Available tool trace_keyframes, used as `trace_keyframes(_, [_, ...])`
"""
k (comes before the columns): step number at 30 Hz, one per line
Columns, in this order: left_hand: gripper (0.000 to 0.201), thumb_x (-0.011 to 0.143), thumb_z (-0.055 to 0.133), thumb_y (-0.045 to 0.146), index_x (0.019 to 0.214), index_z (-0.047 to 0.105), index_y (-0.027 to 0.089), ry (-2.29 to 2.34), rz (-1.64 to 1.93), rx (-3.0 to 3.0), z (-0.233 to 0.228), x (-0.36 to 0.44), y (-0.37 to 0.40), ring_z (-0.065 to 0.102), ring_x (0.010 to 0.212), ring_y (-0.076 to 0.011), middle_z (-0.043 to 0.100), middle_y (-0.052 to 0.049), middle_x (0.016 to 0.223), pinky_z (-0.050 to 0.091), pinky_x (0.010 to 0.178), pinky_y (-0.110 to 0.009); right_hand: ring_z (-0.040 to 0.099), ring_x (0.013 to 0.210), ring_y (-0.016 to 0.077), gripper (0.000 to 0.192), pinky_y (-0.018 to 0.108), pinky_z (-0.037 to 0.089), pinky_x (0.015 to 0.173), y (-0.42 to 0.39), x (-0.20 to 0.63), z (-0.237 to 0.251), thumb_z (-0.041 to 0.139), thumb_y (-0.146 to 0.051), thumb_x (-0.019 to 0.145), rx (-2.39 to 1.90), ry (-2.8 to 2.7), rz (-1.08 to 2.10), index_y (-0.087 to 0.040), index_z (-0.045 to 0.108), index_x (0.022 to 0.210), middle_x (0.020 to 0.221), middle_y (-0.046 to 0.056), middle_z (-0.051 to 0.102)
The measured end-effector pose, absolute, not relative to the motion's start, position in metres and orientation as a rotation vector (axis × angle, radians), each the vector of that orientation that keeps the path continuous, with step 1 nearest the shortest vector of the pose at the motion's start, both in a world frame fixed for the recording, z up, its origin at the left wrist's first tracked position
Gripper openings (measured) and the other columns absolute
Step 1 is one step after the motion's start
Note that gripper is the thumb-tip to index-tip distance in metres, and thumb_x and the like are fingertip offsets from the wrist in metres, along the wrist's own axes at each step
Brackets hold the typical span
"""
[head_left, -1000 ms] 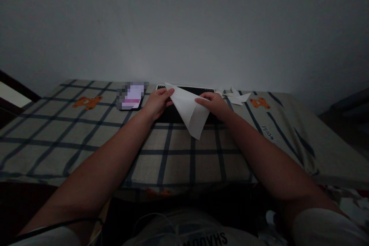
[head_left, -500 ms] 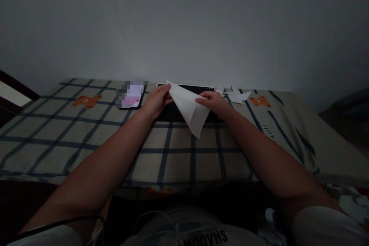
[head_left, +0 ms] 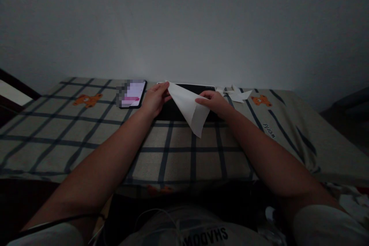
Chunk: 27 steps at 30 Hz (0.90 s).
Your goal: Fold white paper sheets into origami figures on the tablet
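Observation:
A folded sheet of white paper point(head_left: 186, 103) is held up between my two hands, one pointed corner at upper left and a loose flap hanging at lower right. My left hand point(head_left: 155, 99) pinches the upper left corner between thumb and fingers. With the thumb on the near face, my right hand point(head_left: 211, 102) grips the paper's right side; its other fingers are partly hidden behind the sheet. Beneath the paper lies a flat black board with a white edge point(head_left: 170, 113), partly covered by the hands and sheet.
A phone with a lit screen point(head_left: 134, 94) lies left of my left hand. Folded white paper pieces point(head_left: 238, 94) sit right of the board, near the wall point(head_left: 184, 27). A checked cloth with bear prints point(head_left: 178, 161) covers the table. Clutter point(head_left: 353, 201) shows at lower right.
Both hands keep their hold on the paper and have barely moved. The view has shifted very slightly.

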<state>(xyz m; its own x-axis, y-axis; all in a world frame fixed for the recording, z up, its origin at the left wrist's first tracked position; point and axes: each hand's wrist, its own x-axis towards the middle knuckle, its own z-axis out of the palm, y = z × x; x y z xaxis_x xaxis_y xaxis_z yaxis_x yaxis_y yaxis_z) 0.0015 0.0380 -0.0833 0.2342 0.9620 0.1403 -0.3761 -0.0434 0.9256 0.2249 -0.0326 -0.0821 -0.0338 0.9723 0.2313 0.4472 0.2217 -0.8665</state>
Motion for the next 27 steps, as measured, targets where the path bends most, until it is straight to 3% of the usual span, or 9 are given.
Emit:
trace_keyframes(14, [0.021, 0.071, 0.070, 0.033, 0.078, 0.061, 0.015, 0.690, 1.295, 1.096, -0.0886, 0.0017, 0.0429, 0.061, 0.082, -0.0141, 0.064, -0.003, 0.083, 0.051, 0.080, -0.030, 0.052, 0.066, 0.0144, 0.034, 0.027, 0.037, 0.059, -0.0350, 0.2250, -0.0783, 0.061, -0.046, 0.070, -1.392, -1.636, 0.746, -0.014, 0.066, 0.079, 0.075, 0.005, 0.062])
trace_keyframes(22, [0.021, 0.074, 0.067, 0.033, 0.087, 0.063, 0.017, 0.710, 1.280, 1.117, -0.0850, 0.0018, 0.0391, 0.061, 0.082, -0.0140, 0.064, -0.003, 0.087, 0.051, 0.078, -0.030, 0.050, 0.064, 0.0132, 0.030, 0.025, 0.036, 0.058, -0.0352, 0.2241, -0.0786, 0.061, -0.044, 0.070, -1.384, -1.640, 0.721, -0.015, 0.063, 0.076, 0.072, 0.003, 0.060])
trace_keyframes(27, [0.022, 0.074, 0.068, 0.031, 0.090, 0.064, 0.016, 0.670, 1.098, 1.171, -0.0798, 0.0014, 0.0334, 0.062, 0.085, -0.0141, 0.065, -0.004, 0.094, 0.052, 0.080, -0.031, 0.050, 0.063, 0.0128, 0.030, 0.025, 0.036, 0.057, -0.0347, 0.2248, -0.0787, 0.061, -0.044, 0.070, -1.375, -1.619, 0.684, -0.014, 0.063, 0.076, 0.072, 0.003, 0.060])
